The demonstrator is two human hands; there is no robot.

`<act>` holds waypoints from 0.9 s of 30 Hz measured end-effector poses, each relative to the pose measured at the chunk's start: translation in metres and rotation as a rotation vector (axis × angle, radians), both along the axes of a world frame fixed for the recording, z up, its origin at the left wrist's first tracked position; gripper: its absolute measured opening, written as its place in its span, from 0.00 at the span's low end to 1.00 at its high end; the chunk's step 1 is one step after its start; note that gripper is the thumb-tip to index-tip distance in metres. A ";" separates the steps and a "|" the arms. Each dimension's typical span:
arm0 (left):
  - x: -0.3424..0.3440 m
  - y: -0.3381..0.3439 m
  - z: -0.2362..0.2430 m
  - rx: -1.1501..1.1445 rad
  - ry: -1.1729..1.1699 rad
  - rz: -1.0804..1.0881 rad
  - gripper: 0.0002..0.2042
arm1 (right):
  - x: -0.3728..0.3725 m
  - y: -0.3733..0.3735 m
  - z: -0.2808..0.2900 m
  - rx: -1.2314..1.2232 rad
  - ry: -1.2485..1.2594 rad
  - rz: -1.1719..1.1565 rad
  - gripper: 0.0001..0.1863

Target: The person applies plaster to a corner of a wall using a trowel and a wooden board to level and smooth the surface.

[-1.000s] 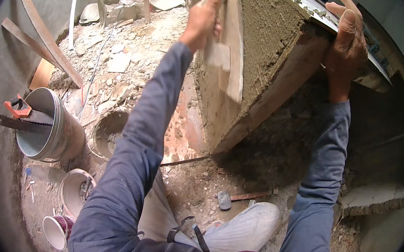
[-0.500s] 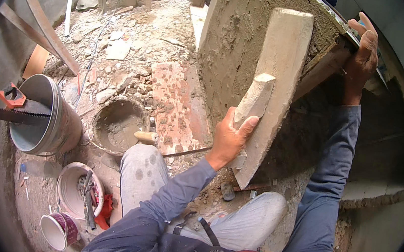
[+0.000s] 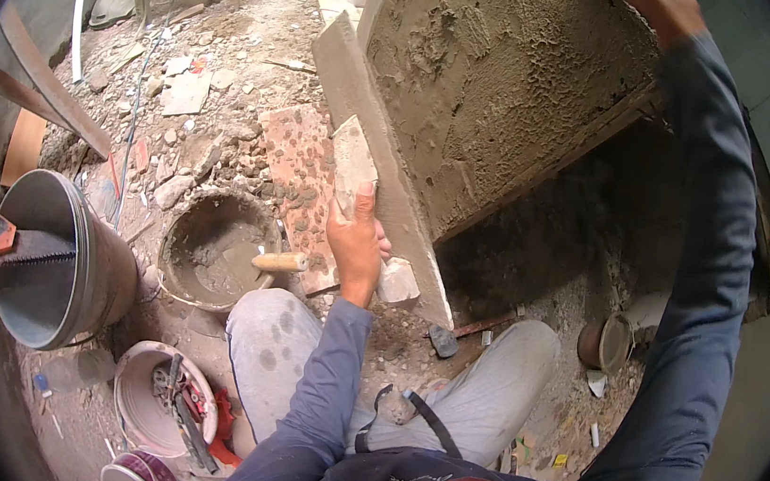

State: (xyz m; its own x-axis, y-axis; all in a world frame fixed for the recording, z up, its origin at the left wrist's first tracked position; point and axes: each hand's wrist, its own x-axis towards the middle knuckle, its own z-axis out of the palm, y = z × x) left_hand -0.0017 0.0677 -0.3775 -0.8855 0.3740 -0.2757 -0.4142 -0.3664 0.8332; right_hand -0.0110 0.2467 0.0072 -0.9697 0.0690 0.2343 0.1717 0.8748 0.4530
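My left hand [image 3: 357,254] is wrapped round the handle of a long wooden plastering float [image 3: 386,150]. The float slants along the left side of a slab [image 3: 506,93] coated in wet grey mortar. From this view I cannot tell whether its face touches the mortar. High at the right, my right hand [image 3: 666,11] reaches over the slab's far side, its fingers cut off by the picture's edge. Left of the float stands a bucket of mortar [image 3: 167,249], with the wooden handle of a tool [image 3: 282,262] sticking out over its rim.
A mortar-spotted board [image 3: 294,164] lies beside the float. At the left are a large bucket [image 3: 113,252] with a handsaw [image 3: 16,270] and a tub of tools [image 3: 126,391]. Rubble [image 3: 183,137] covers the floor behind. A small can [image 3: 603,343] lies right of my knee.
The float has swung from across the mortared slab to its left side, and now leans the other way. My right hand has moved up and left, partly out of the picture.
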 end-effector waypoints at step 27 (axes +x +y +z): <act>-0.021 -0.032 -0.002 -0.025 0.025 -0.088 0.23 | -0.066 0.039 -0.031 0.485 -0.121 -0.169 0.10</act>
State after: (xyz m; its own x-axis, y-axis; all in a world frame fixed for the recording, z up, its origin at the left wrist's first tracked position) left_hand -0.0226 0.0354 -0.3793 -0.8564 0.4438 -0.2638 -0.4225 -0.3088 0.8521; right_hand -0.0773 0.2856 -0.0240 -0.9765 0.1381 0.1655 0.2139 0.5240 0.8245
